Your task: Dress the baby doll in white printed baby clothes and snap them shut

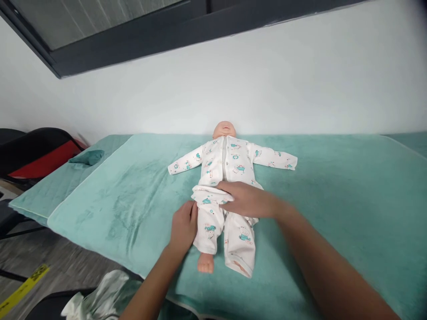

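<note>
A baby doll (224, 128) lies on its back, its head toward the wall. It wears a white printed long-sleeved top (211, 162) with a front opening and matching printed pants (211, 226). My right hand (245, 198) reaches across the doll's waist and pinches the bunched waistband of the pants. My left hand (184, 226) is closed at the outer side of the pants leg on the left, its fingertips gripping the cloth. One bare doll foot (205, 263) sticks out of that leg. In the other leg the foot is mostly hidden inside the cuff.
A green plush cover (106, 195) spreads under the doll, up to the white wall (300, 80). A dark-framed window (126, 40) is above. Black and red chairs (43, 155) stand at the left. Crumpled pale cloth (106, 295) lies at the front left.
</note>
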A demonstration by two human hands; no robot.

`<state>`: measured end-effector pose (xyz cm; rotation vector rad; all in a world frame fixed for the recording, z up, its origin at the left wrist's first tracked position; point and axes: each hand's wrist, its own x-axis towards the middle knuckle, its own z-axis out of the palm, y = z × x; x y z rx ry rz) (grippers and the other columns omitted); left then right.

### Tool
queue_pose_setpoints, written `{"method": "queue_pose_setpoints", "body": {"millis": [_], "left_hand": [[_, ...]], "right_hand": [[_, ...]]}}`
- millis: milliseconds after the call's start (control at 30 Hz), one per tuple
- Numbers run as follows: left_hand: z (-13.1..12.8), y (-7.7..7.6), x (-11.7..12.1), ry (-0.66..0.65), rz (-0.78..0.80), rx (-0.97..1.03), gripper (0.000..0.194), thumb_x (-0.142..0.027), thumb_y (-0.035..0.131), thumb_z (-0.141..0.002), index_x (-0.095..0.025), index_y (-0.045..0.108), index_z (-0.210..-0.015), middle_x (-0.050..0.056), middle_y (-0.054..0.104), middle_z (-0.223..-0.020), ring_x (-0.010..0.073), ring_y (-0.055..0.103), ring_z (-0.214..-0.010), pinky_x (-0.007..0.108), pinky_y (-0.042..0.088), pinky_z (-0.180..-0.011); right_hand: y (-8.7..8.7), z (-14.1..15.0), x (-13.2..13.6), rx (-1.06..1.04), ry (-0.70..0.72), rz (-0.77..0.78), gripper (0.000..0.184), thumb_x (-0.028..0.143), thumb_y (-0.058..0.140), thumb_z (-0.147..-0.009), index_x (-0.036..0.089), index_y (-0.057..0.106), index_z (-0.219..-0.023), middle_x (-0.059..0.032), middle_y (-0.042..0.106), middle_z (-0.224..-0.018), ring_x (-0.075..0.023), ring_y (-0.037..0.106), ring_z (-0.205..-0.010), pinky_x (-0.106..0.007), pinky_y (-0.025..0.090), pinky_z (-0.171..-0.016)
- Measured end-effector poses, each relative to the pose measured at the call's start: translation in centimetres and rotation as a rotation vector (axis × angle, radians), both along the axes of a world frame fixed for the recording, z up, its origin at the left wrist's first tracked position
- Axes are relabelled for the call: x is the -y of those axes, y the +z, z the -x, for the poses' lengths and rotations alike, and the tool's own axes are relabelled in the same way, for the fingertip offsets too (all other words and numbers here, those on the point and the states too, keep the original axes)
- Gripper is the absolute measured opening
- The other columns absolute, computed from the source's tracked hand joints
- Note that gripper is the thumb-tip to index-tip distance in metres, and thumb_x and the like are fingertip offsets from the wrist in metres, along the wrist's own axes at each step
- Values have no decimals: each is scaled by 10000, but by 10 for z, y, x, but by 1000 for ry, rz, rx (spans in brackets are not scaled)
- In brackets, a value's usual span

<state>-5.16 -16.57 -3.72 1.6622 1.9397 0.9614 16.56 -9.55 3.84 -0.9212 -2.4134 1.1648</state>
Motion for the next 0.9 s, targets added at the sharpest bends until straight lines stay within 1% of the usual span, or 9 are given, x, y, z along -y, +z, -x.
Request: {"method": "queue_pose_setpoints", "body": {"millis": [67,133,267,433,533,633,767,833,900], "left_hand": [[1,8,-4,52,-27,127,230,-342,465,-914,-200,568,-765,3,616,-729,166,539,-702,281,414,-670],[0,23,-14,121,-98,253,161,-333,518,-889,-202,575,-815,-11,609,-755,153,545,-718,269,435,-683],[-10,55,-42,100,-223,336,150,-356,564,-872,-210,565,-905,0,605,-885,156,580,-813,274,474,-727],[-33,68,-63,-293,-104,-186,455,-242,759,-706,-196,555,-1110,89,558,-1237,275,504,-1189,403,437,-987],[-47,67,-64,-269,-85,-494,299,-212,660,-781,-184,555,-1060,121,541,-1248,311,501,-1159,425,468,-890],[-52,73,-66,-239,-102,-584,88,-246,498,-892,-196,565,-917,114,582,-1136,289,550,-1046,394,469,-788],[-28,85,-80,-70,-113,-220,204,-359,465,-905,-204,546,-800,34,603,-819,208,575,-798,359,462,-750],[-3,82,-89,102,-79,87,247,-417,534,-839,-201,513,-722,-8,534,-679,175,546,-685,325,470,-673],[23,72,-96,268,-58,411,227,-398,581,-769,-192,505,-711,-14,530,-705,159,551,-676,300,485,-628]], "right_hand": [[12,-10,1,-38,-9,32,183,400,548,-908,235,587,-977,-13,668,-995,-192,604,-884,-313,433,-741],[19,-18,0,-63,-175,-33,253,468,493,-943,232,584,-942,-6,663,-921,-180,598,-830,-307,426,-702],[8,-10,-3,148,-579,-419,241,433,602,-895,198,546,-914,-58,619,-941,-222,564,-858,-330,403,-679],[-11,19,5,475,-617,-587,195,271,651,-861,174,554,-1000,-139,576,-1074,-311,534,-990,-318,355,-590],[-12,23,6,499,-611,-608,66,180,496,-931,177,554,-963,-136,594,-1013,-280,558,-921,-319,342,-597],[-6,15,0,378,-609,-546,169,196,371,-986,181,525,-918,-110,612,-898,-225,581,-785,-314,345,-606],[12,-22,-15,41,-665,-187,264,351,380,-987,212,469,-781,-47,621,-781,-179,622,-680,-278,402,-586],[16,-60,-25,-72,-733,-1,300,395,418,-953,210,482,-726,-46,642,-770,-178,644,-647,-281,443,-579],[12,-105,-34,-117,-767,55,295,386,449,-918,199,551,-715,-66,665,-749,-196,650,-637,-303,467,-580]]}}
